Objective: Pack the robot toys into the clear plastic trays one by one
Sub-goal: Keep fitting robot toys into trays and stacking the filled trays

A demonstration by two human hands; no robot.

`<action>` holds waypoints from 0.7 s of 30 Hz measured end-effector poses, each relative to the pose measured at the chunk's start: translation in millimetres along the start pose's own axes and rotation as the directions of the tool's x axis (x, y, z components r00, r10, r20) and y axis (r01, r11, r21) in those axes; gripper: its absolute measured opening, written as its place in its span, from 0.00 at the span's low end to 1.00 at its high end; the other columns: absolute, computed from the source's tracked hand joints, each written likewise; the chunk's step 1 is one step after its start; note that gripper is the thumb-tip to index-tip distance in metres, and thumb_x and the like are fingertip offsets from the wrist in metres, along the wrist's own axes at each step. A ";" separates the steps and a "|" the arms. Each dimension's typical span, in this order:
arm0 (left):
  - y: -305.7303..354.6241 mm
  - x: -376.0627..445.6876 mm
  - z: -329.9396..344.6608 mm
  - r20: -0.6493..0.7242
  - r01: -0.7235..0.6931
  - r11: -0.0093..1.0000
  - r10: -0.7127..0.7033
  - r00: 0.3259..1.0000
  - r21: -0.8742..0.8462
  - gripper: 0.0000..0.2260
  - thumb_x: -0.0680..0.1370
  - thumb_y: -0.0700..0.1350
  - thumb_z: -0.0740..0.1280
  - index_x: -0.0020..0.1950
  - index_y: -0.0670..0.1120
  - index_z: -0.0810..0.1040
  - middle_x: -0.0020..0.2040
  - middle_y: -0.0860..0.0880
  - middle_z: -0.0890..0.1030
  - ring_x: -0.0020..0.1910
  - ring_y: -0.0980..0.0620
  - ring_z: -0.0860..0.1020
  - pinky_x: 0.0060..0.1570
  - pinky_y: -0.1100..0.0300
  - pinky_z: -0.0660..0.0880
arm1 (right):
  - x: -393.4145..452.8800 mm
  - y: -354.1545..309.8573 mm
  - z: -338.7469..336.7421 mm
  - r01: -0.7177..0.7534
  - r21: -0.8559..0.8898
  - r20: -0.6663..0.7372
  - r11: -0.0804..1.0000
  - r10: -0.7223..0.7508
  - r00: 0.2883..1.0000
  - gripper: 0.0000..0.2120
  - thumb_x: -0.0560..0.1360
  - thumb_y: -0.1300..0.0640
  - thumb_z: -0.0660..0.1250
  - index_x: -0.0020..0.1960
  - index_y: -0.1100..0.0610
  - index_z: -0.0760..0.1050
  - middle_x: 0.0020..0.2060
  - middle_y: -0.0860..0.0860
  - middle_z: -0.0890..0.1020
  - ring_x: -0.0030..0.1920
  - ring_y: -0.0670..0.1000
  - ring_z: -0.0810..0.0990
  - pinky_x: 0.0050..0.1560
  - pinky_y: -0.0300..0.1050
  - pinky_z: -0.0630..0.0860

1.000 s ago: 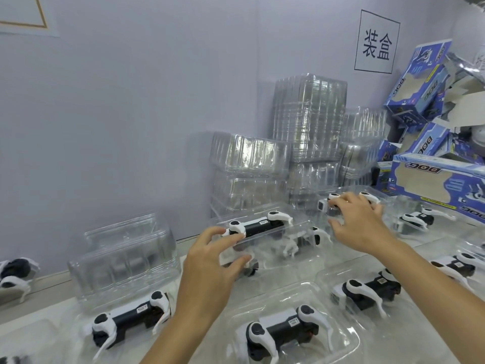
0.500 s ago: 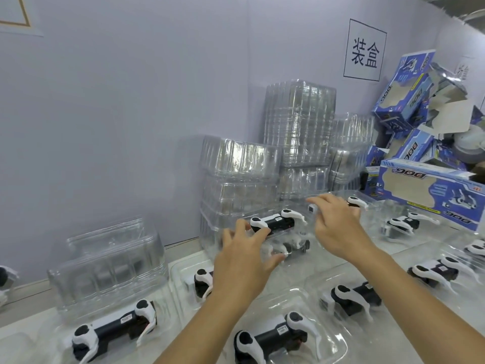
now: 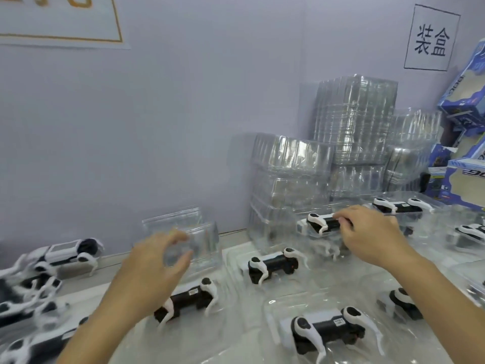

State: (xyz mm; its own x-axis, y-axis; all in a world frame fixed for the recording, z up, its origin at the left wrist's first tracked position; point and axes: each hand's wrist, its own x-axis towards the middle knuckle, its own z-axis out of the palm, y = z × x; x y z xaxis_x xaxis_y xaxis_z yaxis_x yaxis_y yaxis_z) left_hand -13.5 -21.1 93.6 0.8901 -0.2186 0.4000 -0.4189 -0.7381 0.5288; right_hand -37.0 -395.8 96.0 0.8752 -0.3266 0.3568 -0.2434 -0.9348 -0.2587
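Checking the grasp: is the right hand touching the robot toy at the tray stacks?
Touching: head view shows right hand fingertips on the robot toy.

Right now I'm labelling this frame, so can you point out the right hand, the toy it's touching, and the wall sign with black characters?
right hand [image 3: 372, 236], head view, back of the hand.
robot toy [image 3: 321, 223], head view, black body.
wall sign [image 3: 430, 39], head view, printed characters.

Black-and-white robot toys [image 3: 273, 265], clear trays [image 3: 294, 164], blue boxes [image 3: 464, 101], lavender wall [image 3: 170, 114]
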 end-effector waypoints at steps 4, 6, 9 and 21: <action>-57.0 -33.6 -53.4 0.004 0.225 0.973 -0.225 0.974 0.045 0.07 0.76 0.51 0.71 0.47 0.63 0.76 0.53 0.58 0.81 0.54 0.55 0.77 0.55 0.56 0.70 | -6.7 -23.3 -3.1 0.020 0.002 -0.053 1.000 -0.020 0.998 0.17 0.83 0.51 0.53 0.67 0.46 0.74 0.66 0.45 0.76 0.65 0.54 0.73 0.66 0.56 0.64; -77.4 -46.6 -67.3 -0.001 0.284 0.956 -0.284 0.959 0.071 0.07 0.75 0.53 0.72 0.49 0.63 0.77 0.55 0.57 0.81 0.52 0.56 0.76 0.55 0.54 0.71 | -12.2 -47.5 -2.6 0.095 0.036 -0.080 0.995 -0.092 0.993 0.17 0.82 0.51 0.56 0.68 0.45 0.74 0.67 0.45 0.75 0.66 0.53 0.71 0.67 0.55 0.61; -96.5 -58.7 -77.2 0.101 0.348 0.922 -0.368 0.924 0.170 0.16 0.72 0.63 0.71 0.57 0.65 0.73 0.61 0.58 0.76 0.55 0.57 0.74 0.56 0.57 0.69 | -26.6 -99.5 0.4 0.255 0.156 0.008 0.954 -0.260 0.966 0.15 0.81 0.50 0.61 0.67 0.43 0.74 0.67 0.41 0.73 0.70 0.48 0.68 0.70 0.54 0.57; -120.1 -83.0 -101.4 0.409 0.386 0.868 -0.490 0.770 0.314 0.64 0.53 0.65 0.80 0.78 0.67 0.40 0.80 0.60 0.45 0.80 0.50 0.41 0.76 0.42 0.52 | -93.6 -274.1 56.7 0.423 0.450 0.352 0.786 -0.592 0.725 0.18 0.82 0.48 0.60 0.72 0.44 0.69 0.72 0.44 0.68 0.74 0.48 0.63 0.73 0.51 0.56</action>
State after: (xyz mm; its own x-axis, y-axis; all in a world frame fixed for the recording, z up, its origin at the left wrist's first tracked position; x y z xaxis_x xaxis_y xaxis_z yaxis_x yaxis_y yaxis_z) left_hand -55.2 150.4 72.8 0.9638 -0.0676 -0.2579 0.0362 -0.9252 0.3777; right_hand -28.5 -101.0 82.7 0.9259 0.3657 0.0954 0.3671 -0.8107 -0.4561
